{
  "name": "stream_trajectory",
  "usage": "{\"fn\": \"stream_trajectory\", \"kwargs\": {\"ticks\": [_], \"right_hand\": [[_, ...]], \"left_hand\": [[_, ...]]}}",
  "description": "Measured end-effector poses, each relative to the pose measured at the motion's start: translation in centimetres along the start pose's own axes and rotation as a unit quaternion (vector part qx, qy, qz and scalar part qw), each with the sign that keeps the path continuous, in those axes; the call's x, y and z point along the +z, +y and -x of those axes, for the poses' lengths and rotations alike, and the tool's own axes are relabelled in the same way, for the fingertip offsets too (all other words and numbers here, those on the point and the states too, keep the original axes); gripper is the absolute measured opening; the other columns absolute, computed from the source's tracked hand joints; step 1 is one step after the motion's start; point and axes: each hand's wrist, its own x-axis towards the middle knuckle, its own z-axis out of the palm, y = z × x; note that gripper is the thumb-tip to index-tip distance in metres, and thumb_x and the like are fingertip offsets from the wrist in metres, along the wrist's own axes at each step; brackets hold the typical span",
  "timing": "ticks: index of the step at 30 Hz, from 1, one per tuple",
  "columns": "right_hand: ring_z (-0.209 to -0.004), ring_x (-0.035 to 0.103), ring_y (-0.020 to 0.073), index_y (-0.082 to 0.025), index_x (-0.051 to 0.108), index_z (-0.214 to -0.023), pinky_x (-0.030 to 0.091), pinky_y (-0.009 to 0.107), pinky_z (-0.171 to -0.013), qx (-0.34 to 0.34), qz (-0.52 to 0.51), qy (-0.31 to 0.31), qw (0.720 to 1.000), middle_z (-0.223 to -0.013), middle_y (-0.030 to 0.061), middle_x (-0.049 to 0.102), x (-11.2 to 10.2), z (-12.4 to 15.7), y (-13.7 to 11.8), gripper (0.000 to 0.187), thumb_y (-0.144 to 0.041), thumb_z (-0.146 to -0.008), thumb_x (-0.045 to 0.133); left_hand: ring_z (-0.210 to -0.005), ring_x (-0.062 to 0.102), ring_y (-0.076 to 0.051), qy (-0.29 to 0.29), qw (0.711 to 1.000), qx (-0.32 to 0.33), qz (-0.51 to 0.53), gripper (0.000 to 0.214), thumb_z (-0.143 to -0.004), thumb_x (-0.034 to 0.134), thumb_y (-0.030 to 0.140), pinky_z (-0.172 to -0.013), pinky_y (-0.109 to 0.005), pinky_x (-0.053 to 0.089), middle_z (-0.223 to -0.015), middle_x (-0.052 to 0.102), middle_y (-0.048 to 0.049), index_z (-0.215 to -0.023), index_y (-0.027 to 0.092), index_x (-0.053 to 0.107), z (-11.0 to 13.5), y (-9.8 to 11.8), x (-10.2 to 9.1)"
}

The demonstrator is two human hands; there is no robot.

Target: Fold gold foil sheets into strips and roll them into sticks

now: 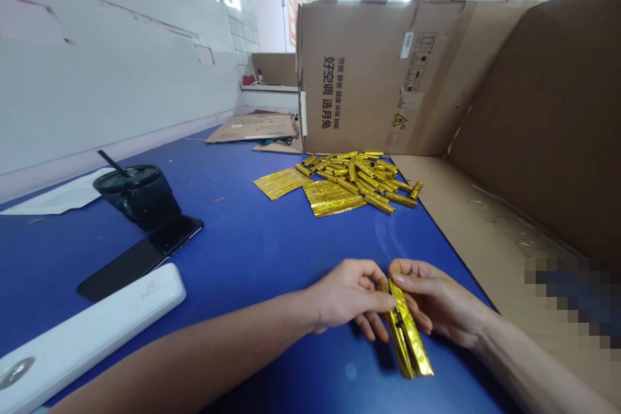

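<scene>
Between my two hands is a folded strip of shiny gold foil paper [411, 336], held slantwise above the blue table with its lower end pointing toward me. My left hand [352, 297] pinches it from the left, thumb lying across its upper part. From the right, my right hand [431, 297] grips the upper end with thumb and fingers. A dark gap runs lengthwise between the strip's folded sides. Farther off lies a heap of small rolled gold foil pieces [363, 171]. Flat gold foil sheets [332, 197] rest at the heap's near left side.
On the left of the blue table [242, 252] are a dark cup with a straw [140, 194], a black phone [145, 255] and a long white device [97, 336]. A large cardboard box [359, 77] stands behind the heap, and cardboard walls [543, 116] rise at the right.
</scene>
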Motion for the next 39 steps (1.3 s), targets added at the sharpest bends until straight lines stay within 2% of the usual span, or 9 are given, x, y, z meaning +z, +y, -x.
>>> {"fn": "stream_trajectory", "kwargs": {"ticks": [5,9,12,15,20,26,31,36,39], "right_hand": [[-0.035,0.046,0.0070,-0.016,0.053,-0.079,0.036,0.018,-0.037,-0.016,0.011,0.042,0.999,-0.049,-0.0035,0.054,0.3,-0.2,0.1,0.018,-0.031,-0.072,0.059],[-0.042,0.047,0.0081,-0.018,0.050,-0.076,0.038,0.020,-0.042,-0.151,0.065,0.183,0.969,-0.056,-0.0038,0.052,0.2,-0.3,-0.2,0.020,-0.036,-0.074,0.057],[-0.047,0.047,0.0092,-0.018,0.050,-0.073,0.040,0.022,-0.046,-0.223,0.187,0.213,0.933,-0.061,-0.0023,0.052,0.2,-0.1,0.0,0.021,-0.037,-0.072,0.059],[-0.057,0.051,0.0120,-0.019,0.051,-0.083,0.044,0.024,-0.053,-0.255,0.291,0.197,0.901,-0.071,0.0005,0.055,0.5,0.2,0.6,0.022,-0.032,-0.070,0.062],[-0.060,0.052,0.0129,-0.023,0.047,-0.087,0.045,0.024,-0.052,-0.335,0.338,0.245,0.845,-0.074,0.0000,0.054,0.8,0.5,1.1,0.017,-0.027,-0.074,0.058],[-0.065,0.051,0.0136,-0.022,0.055,-0.089,0.042,0.025,-0.060,-0.360,0.455,0.188,0.792,-0.081,0.0023,0.054,1.1,0.8,0.6,0.014,-0.021,-0.075,0.056],[-0.056,0.047,0.0133,-0.020,0.057,-0.068,0.038,0.024,-0.053,-0.332,0.408,0.202,0.826,-0.061,-0.0002,0.049,1.1,0.8,0.1,0.013,-0.025,-0.078,0.052],[-0.061,0.049,0.0147,-0.020,0.056,-0.070,0.037,0.025,-0.055,-0.288,0.324,0.199,0.879,-0.061,0.0003,0.052,0.8,0.8,0.0,0.015,-0.031,-0.078,0.051],[-0.061,0.049,0.0145,-0.020,0.056,-0.070,0.037,0.026,-0.056,-0.275,0.291,0.181,0.899,-0.059,-0.0001,0.052,0.6,0.7,0.0,0.016,-0.032,-0.079,0.051]], "left_hand": [[-0.041,0.054,-0.009,0.066,0.997,-0.017,0.020,0.013,-0.073,0.054,0.021,-0.038,-0.017,0.041,-0.055,0.058,-0.0020,-0.069,0.012,0.045,-0.3,-0.1,0.2],[-0.048,0.058,-0.010,0.199,0.971,0.040,0.124,0.010,-0.078,0.048,0.016,-0.046,-0.018,0.044,-0.057,0.059,-0.0031,-0.069,0.012,0.045,-0.9,0.2,-0.5],[-0.054,0.060,-0.011,0.255,0.941,0.084,0.205,0.011,-0.080,0.047,0.016,-0.053,-0.020,0.047,-0.063,0.061,-0.0056,-0.070,0.012,0.045,-1.3,0.3,-1.1],[-0.055,0.060,-0.011,0.262,0.927,0.090,0.253,0.010,-0.080,0.048,0.015,-0.056,-0.021,0.048,-0.068,0.062,-0.0087,-0.070,0.011,0.046,-1.4,0.0,-1.3],[-0.060,0.060,-0.012,0.246,0.921,0.079,0.293,0.008,-0.079,0.049,0.014,-0.057,-0.021,0.048,-0.072,0.062,-0.0104,-0.073,0.010,0.048,-1.2,-0.3,-0.7],[-0.057,0.059,-0.011,0.237,0.921,0.068,0.302,0.006,-0.079,0.048,0.013,-0.057,-0.021,0.047,-0.069,0.062,-0.0088,-0.073,0.010,0.049,-1.0,-0.2,-0.4],[-0.062,0.061,-0.015,0.196,0.941,0.034,0.272,0.011,-0.078,0.051,0.020,-0.058,-0.024,0.046,-0.075,0.061,-0.0102,-0.075,0.010,0.048,-0.9,-0.1,-0.4],[-0.064,0.056,-0.012,0.239,0.956,0.067,0.155,0.014,-0.071,0.058,0.017,-0.056,-0.025,0.044,-0.072,0.057,-0.0031,-0.080,0.014,0.047,-0.9,0.6,-1.2],[-0.059,0.053,-0.009,0.210,0.973,0.069,0.071,0.023,-0.067,0.061,0.018,-0.051,-0.019,0.039,-0.068,0.056,-0.0008,-0.087,0.014,0.051,-0.8,1.0,-1.6]]}}
